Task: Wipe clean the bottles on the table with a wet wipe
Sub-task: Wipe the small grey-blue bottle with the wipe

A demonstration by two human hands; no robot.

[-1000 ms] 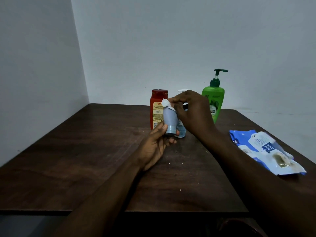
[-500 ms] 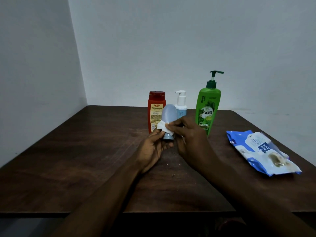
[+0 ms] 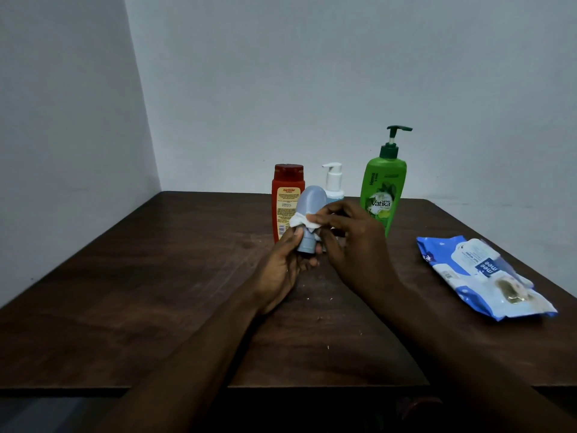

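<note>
I see left hand (image 3: 281, 270) fingers curled round blue bottle (image 3: 310, 201) cap end, just above desk (image 3: 156, 292). Right hand (image 3: 352, 245) fingers pinch wet wipe (image 3: 299, 220) against bottle's middle; second ago wipe was at its top.

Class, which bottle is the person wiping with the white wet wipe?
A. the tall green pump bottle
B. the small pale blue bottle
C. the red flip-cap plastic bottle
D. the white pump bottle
B: the left hand grips the small pale blue bottle cap down while the right hand pinches the white wet wipe against it; the red bottle, green pump bottle and white pump bottle stand behind on the dark wooden table.
</note>
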